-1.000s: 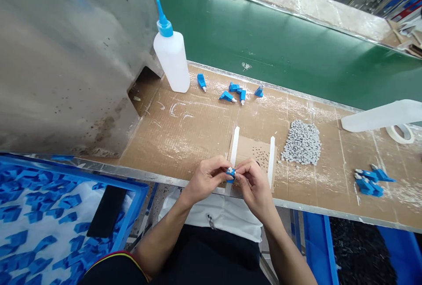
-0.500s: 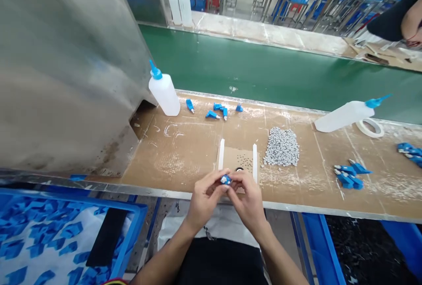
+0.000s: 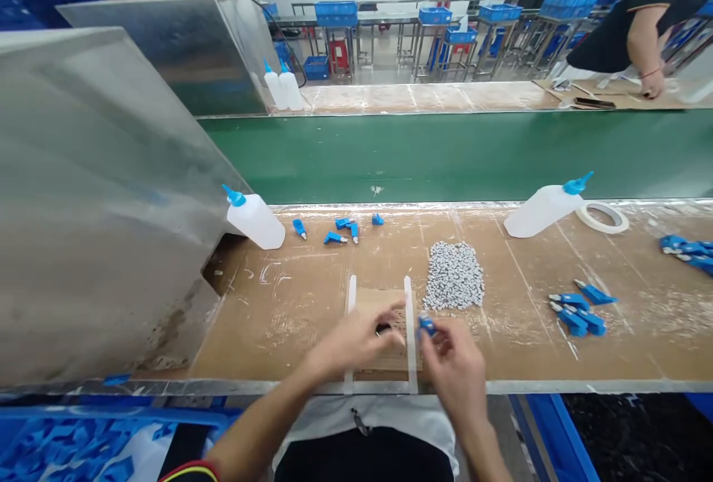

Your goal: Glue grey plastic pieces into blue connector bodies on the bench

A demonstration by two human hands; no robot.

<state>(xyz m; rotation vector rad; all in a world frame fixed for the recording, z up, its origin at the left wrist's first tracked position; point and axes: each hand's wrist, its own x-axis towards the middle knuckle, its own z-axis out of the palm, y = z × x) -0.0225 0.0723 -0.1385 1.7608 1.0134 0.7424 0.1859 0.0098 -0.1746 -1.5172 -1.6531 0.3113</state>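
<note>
Held piece point(image 3: 427, 325): blue plastic. Near benchtop point(image 3: 312, 281): cardboard, glossy patches. Left housing point(image 3: 111, 207): smooth, stained metal. Far belt point(image 3: 473, 159): smooth, low sheen.

Bright Light, Soft Background

The cardboard-covered bench point(image 3: 306, 281) is brightly lit, with glints caught on its far edge point(image 3: 390, 208) behind the grey pile point(image 3: 455, 276). Left of the pile, the left hand point(image 3: 359, 337) is smeared by motion blur. Farther left, the metal housing point(image 3: 111, 207) is stretched by wide-angle distortion, its low opening point(image 3: 223, 252) sunk in shadow. Well beyond the pile, blue crates point(image 3: 336, 14) are rendered soft.
</note>
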